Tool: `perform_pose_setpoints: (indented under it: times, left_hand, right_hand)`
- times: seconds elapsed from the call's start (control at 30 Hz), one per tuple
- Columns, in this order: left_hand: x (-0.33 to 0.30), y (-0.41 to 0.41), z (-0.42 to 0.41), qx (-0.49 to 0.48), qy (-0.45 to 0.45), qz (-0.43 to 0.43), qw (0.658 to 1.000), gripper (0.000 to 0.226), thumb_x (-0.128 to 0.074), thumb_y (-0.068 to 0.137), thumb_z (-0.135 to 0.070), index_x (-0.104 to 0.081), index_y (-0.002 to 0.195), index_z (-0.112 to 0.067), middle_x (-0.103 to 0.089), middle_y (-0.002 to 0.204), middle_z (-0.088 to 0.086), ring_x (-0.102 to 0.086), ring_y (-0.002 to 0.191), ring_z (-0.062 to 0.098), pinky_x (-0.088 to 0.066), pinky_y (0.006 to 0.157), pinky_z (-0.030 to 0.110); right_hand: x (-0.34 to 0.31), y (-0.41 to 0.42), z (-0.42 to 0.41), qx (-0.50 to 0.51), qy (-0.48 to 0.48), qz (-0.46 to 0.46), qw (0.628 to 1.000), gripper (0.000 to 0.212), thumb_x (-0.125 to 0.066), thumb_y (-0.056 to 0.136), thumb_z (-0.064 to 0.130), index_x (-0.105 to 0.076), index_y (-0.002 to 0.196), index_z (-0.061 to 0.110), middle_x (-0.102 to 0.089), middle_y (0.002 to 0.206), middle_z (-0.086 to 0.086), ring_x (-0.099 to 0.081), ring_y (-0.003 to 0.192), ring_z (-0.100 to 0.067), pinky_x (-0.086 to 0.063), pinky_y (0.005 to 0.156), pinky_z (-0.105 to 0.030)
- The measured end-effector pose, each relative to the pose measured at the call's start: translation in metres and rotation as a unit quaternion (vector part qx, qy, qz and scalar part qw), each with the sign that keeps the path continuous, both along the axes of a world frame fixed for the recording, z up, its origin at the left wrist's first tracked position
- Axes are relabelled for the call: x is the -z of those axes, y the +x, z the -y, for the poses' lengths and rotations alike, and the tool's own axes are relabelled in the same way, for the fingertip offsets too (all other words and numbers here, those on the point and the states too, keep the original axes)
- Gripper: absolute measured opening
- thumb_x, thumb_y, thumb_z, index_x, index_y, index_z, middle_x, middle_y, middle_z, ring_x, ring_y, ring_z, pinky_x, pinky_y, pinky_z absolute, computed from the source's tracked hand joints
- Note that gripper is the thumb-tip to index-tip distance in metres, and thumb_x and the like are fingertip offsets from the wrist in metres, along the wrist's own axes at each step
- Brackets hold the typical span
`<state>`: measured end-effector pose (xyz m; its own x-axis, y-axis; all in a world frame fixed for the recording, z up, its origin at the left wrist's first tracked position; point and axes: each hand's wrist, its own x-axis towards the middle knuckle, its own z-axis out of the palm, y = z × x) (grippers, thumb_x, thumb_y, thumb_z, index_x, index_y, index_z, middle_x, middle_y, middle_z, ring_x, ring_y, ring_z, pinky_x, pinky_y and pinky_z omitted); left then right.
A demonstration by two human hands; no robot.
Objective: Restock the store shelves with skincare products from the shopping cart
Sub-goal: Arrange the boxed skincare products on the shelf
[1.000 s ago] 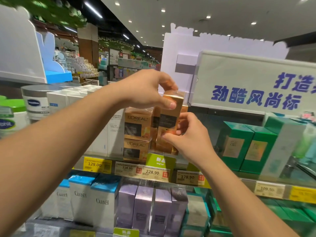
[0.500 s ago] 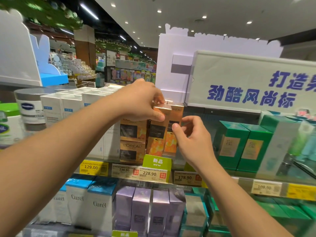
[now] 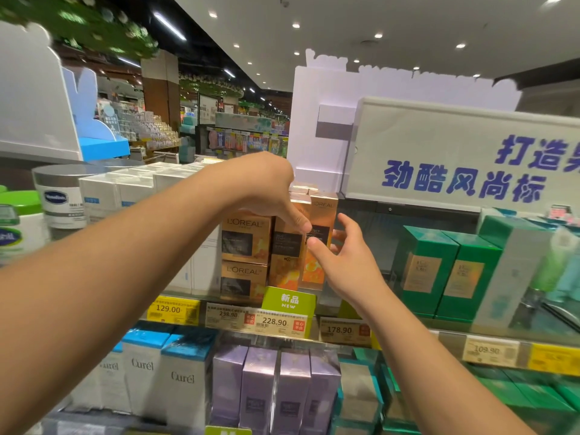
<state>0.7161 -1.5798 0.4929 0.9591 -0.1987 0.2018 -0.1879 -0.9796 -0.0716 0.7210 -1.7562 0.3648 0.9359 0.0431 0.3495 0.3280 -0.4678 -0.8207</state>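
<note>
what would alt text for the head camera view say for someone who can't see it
Two hands meet at tall orange L'Oreal boxes standing on a store shelf: the left hand reaches over them, the right hand touches the rightmost box. Stacked L'Oreal cartons sit left, green boxes right.

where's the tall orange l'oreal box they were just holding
In the head view the tall orange box stands on the upper shelf at centre, right of its twin, behind the green NEW tag, with the right hand beside it.
</note>
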Motion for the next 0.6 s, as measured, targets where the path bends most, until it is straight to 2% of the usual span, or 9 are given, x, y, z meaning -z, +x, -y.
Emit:
perform_pose_setpoints:
  times: [0.07, 0.17, 0.2, 0.3, 0.37, 0.47, 0.53, 0.57, 0.6]
  left_hand:
    - [0.003, 0.002, -0.001, -0.004, -0.012, 0.014, 1.0, 0.081, -0.071, 0.062, -0.087, -0.069, 0.093, -0.012, -0.071, 0.089, 0.006, -0.064, 0.08, 0.022, -0.056, 0.074, 0.043]
    - [0.005, 0.004, -0.003, -0.003, -0.024, 0.013, 1.0, 0.089, -0.071, 0.063, -0.086, -0.073, 0.104, -0.008, -0.074, 0.098, 0.01, -0.067, 0.087, 0.026, -0.057, 0.079, 0.044]
    - [0.005, 0.003, -0.003, -0.001, -0.03, 0.01, 1.0, 0.087, -0.071, 0.064, -0.085, -0.073, 0.104, -0.007, -0.074, 0.098, 0.01, -0.067, 0.086, 0.026, -0.057, 0.077, 0.043]
    - [0.004, 0.001, -0.003, 0.01, -0.037, -0.001, 0.999, 0.07, -0.073, 0.071, -0.077, -0.07, 0.082, -0.008, -0.067, 0.076, 0.009, -0.057, 0.068, 0.022, -0.044, 0.061, 0.035]
    - [0.003, -0.002, -0.003, 0.013, -0.034, 0.0, 0.999, 0.062, -0.074, 0.074, -0.073, -0.066, 0.075, -0.012, -0.065, 0.071, 0.006, -0.055, 0.066, 0.02, -0.039, 0.056, 0.032]
    - [0.002, -0.008, -0.002, 0.014, -0.041, 0.002, 0.999, 0.054, -0.075, 0.078, -0.068, -0.051, 0.067, -0.02, -0.057, 0.066, -0.002, -0.049, 0.062, 0.013, -0.033, 0.053, 0.031]
    - [0.001, -0.01, -0.001, 0.014, -0.039, 0.007, 0.999, 0.051, -0.075, 0.079, -0.066, -0.054, 0.072, -0.02, -0.055, 0.067, -0.005, -0.046, 0.062, 0.011, -0.031, 0.053, 0.03]
    - [0.001, -0.01, -0.002, 0.014, -0.034, 0.005, 0.999, 0.052, -0.075, 0.078, -0.067, -0.063, 0.084, -0.017, -0.06, 0.073, -0.004, -0.049, 0.066, 0.012, -0.033, 0.056, 0.029]
    - [0.0, -0.01, -0.004, 0.014, -0.028, -0.003, 1.0, 0.065, -0.076, 0.076, -0.069, -0.069, 0.108, -0.013, -0.069, 0.089, -0.001, -0.056, 0.075, 0.015, -0.039, 0.061, 0.029]
  right_hand:
    - [0.0, 0.001, 0.001, 0.005, -0.004, 0.002, 1.0, 0.079, -0.065, 0.099, 0.043, -0.02, 0.162, 0.029, -0.045, 0.156, 0.001, -0.054, 0.132, -0.018, -0.049, 0.095, -0.031]
    - [0.001, 0.006, 0.003, 0.036, -0.022, 0.0, 0.999, 0.074, -0.067, 0.099, 0.041, -0.026, 0.159, 0.029, -0.053, 0.148, -0.001, -0.059, 0.125, -0.019, -0.053, 0.102, -0.038]
    - [0.0, 0.007, 0.003, 0.044, -0.032, -0.002, 0.998, 0.07, -0.067, 0.098, 0.04, -0.031, 0.157, 0.028, -0.056, 0.143, 0.0, -0.06, 0.123, -0.019, -0.054, 0.1, -0.037]
    - [0.001, 0.012, 0.001, 0.056, -0.055, 0.002, 0.997, 0.055, -0.069, 0.097, 0.037, -0.046, 0.146, 0.025, -0.06, 0.13, 0.003, -0.061, 0.113, -0.015, -0.051, 0.084, -0.026]
    - [0.002, 0.014, -0.001, 0.061, -0.06, 0.005, 0.996, 0.048, -0.07, 0.097, 0.036, -0.05, 0.139, 0.025, -0.061, 0.124, 0.003, -0.062, 0.107, -0.013, -0.049, 0.076, -0.022]
    - [0.002, 0.016, -0.003, 0.071, -0.056, 0.004, 0.996, 0.044, -0.07, 0.097, 0.035, -0.051, 0.136, 0.025, -0.061, 0.121, 0.001, -0.063, 0.102, -0.014, -0.052, 0.075, -0.022]
    - [0.002, 0.016, -0.003, 0.073, -0.055, 0.003, 0.996, 0.044, -0.069, 0.097, 0.036, -0.05, 0.136, 0.025, -0.061, 0.12, 0.001, -0.063, 0.1, -0.013, -0.053, 0.075, -0.022]
    - [0.003, 0.016, -0.003, 0.071, -0.055, 0.002, 0.996, 0.046, -0.069, 0.097, 0.037, -0.05, 0.136, 0.024, -0.06, 0.12, 0.0, -0.063, 0.1, -0.013, -0.053, 0.075, -0.022]
    - [0.003, 0.015, -0.002, 0.068, -0.052, 0.002, 0.996, 0.048, -0.069, 0.096, 0.039, -0.049, 0.138, 0.024, -0.06, 0.122, 0.0, -0.063, 0.102, -0.013, -0.054, 0.077, -0.024]
